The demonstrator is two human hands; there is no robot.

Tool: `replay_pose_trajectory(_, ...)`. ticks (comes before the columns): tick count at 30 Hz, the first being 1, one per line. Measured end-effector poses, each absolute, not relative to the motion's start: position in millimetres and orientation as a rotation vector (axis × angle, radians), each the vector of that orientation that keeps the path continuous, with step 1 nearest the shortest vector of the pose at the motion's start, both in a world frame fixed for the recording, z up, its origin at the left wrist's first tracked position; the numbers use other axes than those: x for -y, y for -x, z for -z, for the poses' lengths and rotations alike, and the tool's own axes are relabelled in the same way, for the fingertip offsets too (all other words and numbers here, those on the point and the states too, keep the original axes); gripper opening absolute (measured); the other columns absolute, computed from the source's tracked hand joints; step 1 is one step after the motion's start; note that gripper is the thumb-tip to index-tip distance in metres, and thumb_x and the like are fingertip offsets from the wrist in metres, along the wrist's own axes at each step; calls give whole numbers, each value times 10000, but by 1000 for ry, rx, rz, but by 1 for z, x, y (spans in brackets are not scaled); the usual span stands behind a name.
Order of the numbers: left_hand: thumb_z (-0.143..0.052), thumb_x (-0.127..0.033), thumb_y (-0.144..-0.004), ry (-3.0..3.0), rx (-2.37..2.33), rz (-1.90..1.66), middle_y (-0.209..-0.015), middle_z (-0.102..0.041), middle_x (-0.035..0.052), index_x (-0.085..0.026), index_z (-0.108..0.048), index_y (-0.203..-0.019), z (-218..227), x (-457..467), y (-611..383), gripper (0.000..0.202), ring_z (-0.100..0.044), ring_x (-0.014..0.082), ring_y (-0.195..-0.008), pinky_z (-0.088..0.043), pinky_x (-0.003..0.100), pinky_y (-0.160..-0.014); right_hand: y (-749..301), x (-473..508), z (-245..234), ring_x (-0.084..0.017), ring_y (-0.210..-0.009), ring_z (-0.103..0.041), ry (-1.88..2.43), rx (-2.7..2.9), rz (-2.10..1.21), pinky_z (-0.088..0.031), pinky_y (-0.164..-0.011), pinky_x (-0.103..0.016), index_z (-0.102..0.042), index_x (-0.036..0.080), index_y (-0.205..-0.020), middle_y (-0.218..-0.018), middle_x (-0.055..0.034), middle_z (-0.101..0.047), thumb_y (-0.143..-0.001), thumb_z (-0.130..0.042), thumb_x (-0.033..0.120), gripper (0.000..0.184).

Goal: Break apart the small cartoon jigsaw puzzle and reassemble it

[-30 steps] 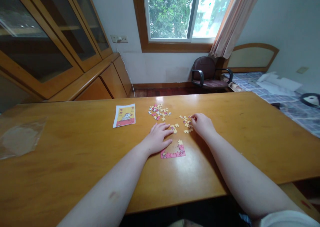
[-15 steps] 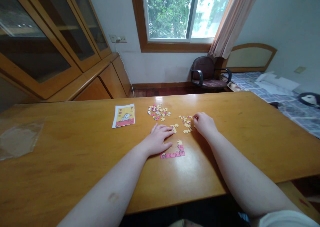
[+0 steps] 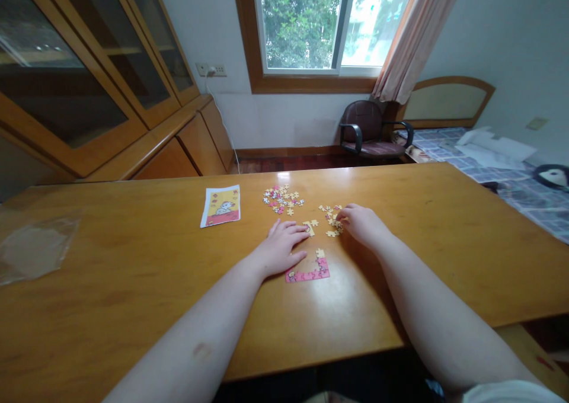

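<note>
My left hand (image 3: pixel 284 246) lies flat on the table with its fingers spread. Its fingertips touch a few joined yellow puzzle pieces (image 3: pixel 310 229), and its thumb is by a partly joined pink puzzle edge (image 3: pixel 309 276), shaped like an L with a yellow piece (image 3: pixel 320 253) at its upper end. My right hand (image 3: pixel 361 224) is curled, thumb and fingers together, at the right side of a small group of yellow puzzle pieces (image 3: pixel 329 217). Its fingertips hide whatever is between them. Further back lies a pile of mixed puzzle pieces (image 3: pixel 281 199).
A picture card (image 3: pixel 221 206) of a spotted dog lies left of the pile. A clear plastic bag (image 3: pixel 35 246) rests on the left of the wooden table (image 3: pixel 169 272). Beyond the table stand an armchair (image 3: pixel 362 124), a bed (image 3: pixel 542 201) and a glass-door cabinet (image 3: pixel 89 59).
My right hand has shifted slightly left and nearer to me, over the right edge of the yellow pieces. My left hand stays in place.
</note>
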State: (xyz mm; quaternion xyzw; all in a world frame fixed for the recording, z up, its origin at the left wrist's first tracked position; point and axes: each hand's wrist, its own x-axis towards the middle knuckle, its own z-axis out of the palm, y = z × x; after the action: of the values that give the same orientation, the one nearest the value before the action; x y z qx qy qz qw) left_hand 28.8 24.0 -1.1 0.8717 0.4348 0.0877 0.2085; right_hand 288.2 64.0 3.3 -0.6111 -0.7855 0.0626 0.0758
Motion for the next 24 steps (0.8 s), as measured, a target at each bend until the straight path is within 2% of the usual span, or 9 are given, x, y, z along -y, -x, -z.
replay_pose_trajectory(4,-540,-438,-837,-2426,-1208,-244,-1403,-493,22,-298,-538,-1297,3,-25,-29,481,-335,280,-1331,-102,553,-1146,-285,-69,3,-191,-910,-618,1800,2349,-155,-411,-793,-261,-703,231,-970,-1041,-54,-685,-859,-502,178,236)
replay_pose_trajectory(7,-535,-439,-840,-2423,-1207,-240,-1401,-496,21,-297,-534,-1301,3,-25,-29,482,-336,277,-1332,-96,548,-1148,-283,-74,9,-218,-1030,-570,1765,2333,-103,-385,-875,-312,-655,236,-1139,-1208,-61,-641,-901,-438,195,325)
replay_pose_trajectory(9,-535,-437,-839,-2419,-1210,-238,-1400,-497,20,-298,-536,-1299,3,-25,-29,481,-337,277,-1332,-98,547,-1149,-282,-77,12,-230,-1072,-534,1732,2376,-124,-361,-901,-347,-621,271,-1212,-1295,-35,-594,-903,-422,183,378)
replay_pose_trajectory(13,-541,-439,-834,-2418,-1212,-242,-1401,-497,21,-298,-540,-1295,2,-25,-30,482,-335,282,-1334,-100,553,-1147,-282,-82,17,-237,-1029,-518,1745,2391,-158,-333,-877,-370,-660,306,-1161,-1252,-4,-627,-882,-428,153,394)
replay_pose_trajectory(18,-541,-436,-835,-2419,-1212,-246,-1401,-496,18,-299,-546,-1289,1,-24,-30,474,-341,286,-1330,-108,560,-1143,-284,-83,18,-235,-966,-520,1855,2283,-99,-323,-827,-353,-722,280,-1035,-1111,-50,-685,-895,-441,205,323)
replay_pose_trajectory(24,-533,-443,-840,-2417,-1210,-254,-1402,-496,21,-295,-542,-1297,1,-23,-29,479,-337,287,-1331,-104,565,-1143,-284,-85,18,-225,-999,-525,1836,2257,-103,-327,-826,-340,-682,293,-1118,-1195,-29,-653,-911,-427,213,338)
